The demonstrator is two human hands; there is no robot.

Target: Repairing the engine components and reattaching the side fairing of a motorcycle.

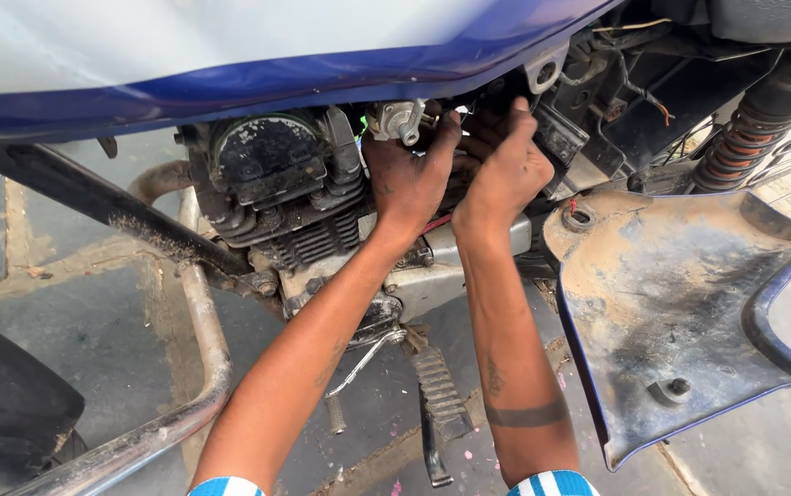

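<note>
Both hands are buried in the gap under the blue fuel tank of the motorcycle, right behind the grimy engine. The left hand is up against the small silvery fuel tap that hangs below the tank, its thumb rising beside the tap; whether its fingers are closed on anything I cannot tell, since they curl away into the shadow. The right hand reaches higher and further back, its fingers stretched and pressed into the dark space just beside the black part mounted on the frame; what they grip, if anything, is hidden. The two hands touch or nearly touch at the knuckles. As for how far things have got, I would judge the work well open but not finished: the side panel is already off its seat, swung out or hanging to the right with its dusty inner face and mounting lugs showing, and loose wires with bare ends dangle near the rear spring. The fiddling around the tap seems to be the step in hand, and the panel would have to go back on afterwards. Below, the footrest and the rusty crash bar stand over the stained paved floor.
</note>
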